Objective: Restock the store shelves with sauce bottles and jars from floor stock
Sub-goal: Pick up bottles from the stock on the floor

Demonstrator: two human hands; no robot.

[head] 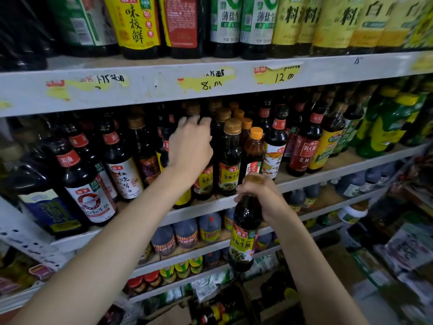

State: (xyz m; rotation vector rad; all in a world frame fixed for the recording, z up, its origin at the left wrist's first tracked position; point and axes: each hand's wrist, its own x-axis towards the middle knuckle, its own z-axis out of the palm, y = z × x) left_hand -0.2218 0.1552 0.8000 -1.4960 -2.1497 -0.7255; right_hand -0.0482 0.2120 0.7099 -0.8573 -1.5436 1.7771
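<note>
On the white shelf rail, the handwritten prices "8.00" and "12.00" are read on the middle sticker and the right-hand sticker. On the torn left-hand sticker only "1.75" can be made out. Above the rail, "味极鲜" is printed on a yellow-labelled bottle over its left half, "薄盐生" on green-and-white bottles over its middle, and "料" on pale yellow bottles over its right half. Below the rail, "海天" and "金标生抽" are carried by the foremost bottle, "红烧" by a white-labelled bottle under its left half, and "海天" with "老抽" by a red-labelled bottle under its right half.
</note>
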